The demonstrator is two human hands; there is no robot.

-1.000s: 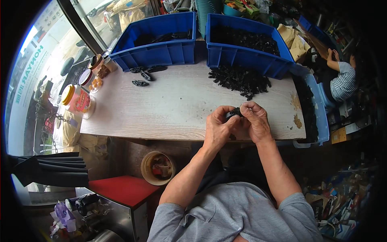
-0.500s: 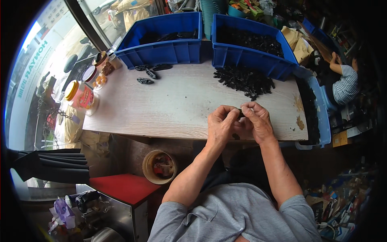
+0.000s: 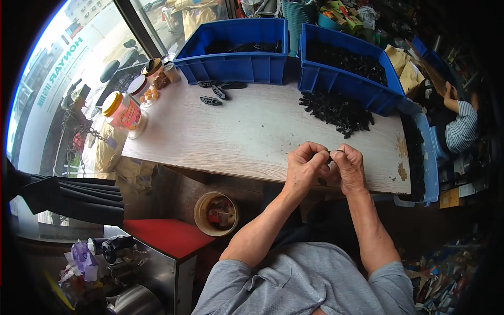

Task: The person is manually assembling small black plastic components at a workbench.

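Over the table's front edge, my left hand [image 3: 303,169] and my right hand [image 3: 350,169] meet, fingers pinched together. Between their fingertips sits a small black piece [image 3: 330,156], mostly covered by the thumbs and fingers; its exact kind cannot be made out. Beyond my hands, a heap of small black parts [image 3: 338,113] lies on the pale wooden table [image 3: 231,136]. Behind that heap stands a blue bin [image 3: 346,84] filled with similar black parts. Several flat, oval black pieces with light markings [image 3: 211,100] rest farther left, before another blue bin [image 3: 231,71].
Lidded jars [image 3: 125,115] line the table's left edge by the window. A light-blue tub [image 3: 431,157] with black material adjoins the right edge. Below are a round bucket [image 3: 231,231] and a red-topped cabinet [image 3: 163,239]. Another person in a striped shirt [image 3: 462,126] is at far right.
My view has shifted, so the table and bins sit farther right and slightly lower in the picture. Both hands stay together at the small black piece, with slight finger movement.
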